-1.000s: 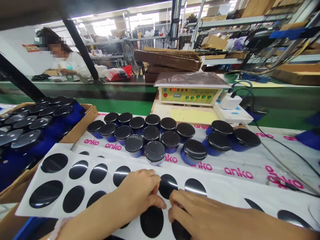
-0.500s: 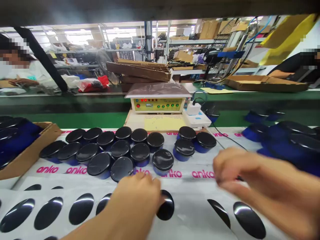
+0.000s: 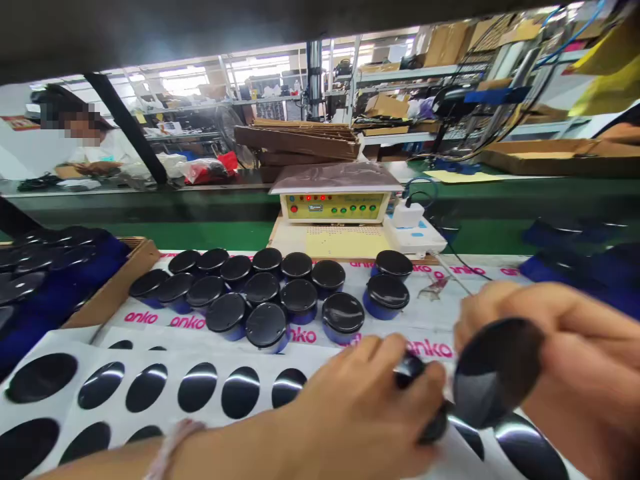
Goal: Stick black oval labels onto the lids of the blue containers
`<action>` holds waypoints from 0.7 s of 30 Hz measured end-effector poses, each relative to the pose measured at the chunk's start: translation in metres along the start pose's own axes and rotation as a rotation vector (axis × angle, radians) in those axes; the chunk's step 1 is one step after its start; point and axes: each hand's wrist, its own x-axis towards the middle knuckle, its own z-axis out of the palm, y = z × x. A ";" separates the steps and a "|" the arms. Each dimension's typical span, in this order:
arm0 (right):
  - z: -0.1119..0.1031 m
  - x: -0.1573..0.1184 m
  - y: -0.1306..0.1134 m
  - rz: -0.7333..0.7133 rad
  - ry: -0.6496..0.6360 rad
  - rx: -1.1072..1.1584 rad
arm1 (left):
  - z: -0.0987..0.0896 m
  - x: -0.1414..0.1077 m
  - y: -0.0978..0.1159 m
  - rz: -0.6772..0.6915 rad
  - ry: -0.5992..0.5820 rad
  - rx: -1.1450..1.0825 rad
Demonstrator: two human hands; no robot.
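Note:
My right hand point(image 3: 565, 360) pinches a round black sticker point(image 3: 497, 370) by its edge, its face tilted toward me. Close on its left, my left hand point(image 3: 375, 400) curls its fingers around a glossy black round piece point(image 3: 409, 369), mostly hidden by the fingers. Below and left of the hands lies a white sheet point(image 3: 165, 357) bearing rows of black round stickers point(image 3: 197, 387). Beyond it stand several short blue tubs point(image 3: 343, 317) with black tops, grouped on white paper printed "anko" in pink.
A cardboard box point(image 3: 117, 287) full of blue tubs is at the left; more tubs point(image 3: 555, 263) are at the right. Behind the grouped tubs sits a control unit point(image 3: 333, 208) with lights, beside a white power strip point(image 3: 417, 239). A person point(image 3: 100, 157) works across the bench.
The view has swung left. My hands have come together, and the sticker now shows in my right hand. One black-topped tub is gone from the right of the group.

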 end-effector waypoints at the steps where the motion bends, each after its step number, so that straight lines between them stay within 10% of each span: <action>1: 0.009 -0.003 0.006 0.105 -0.117 0.086 | -0.004 -0.022 -0.011 -0.053 -0.035 0.031; 7: 0.076 -0.014 0.024 0.590 -0.364 0.373 | -0.023 -0.098 -0.067 -0.168 0.108 0.034; 12: 0.090 -0.019 0.035 0.627 -0.318 0.416 | -0.018 -0.110 -0.077 0.089 0.187 0.084; 21: 0.090 -0.026 0.041 0.581 -0.264 0.274 | -0.007 -0.110 -0.072 0.106 0.237 0.220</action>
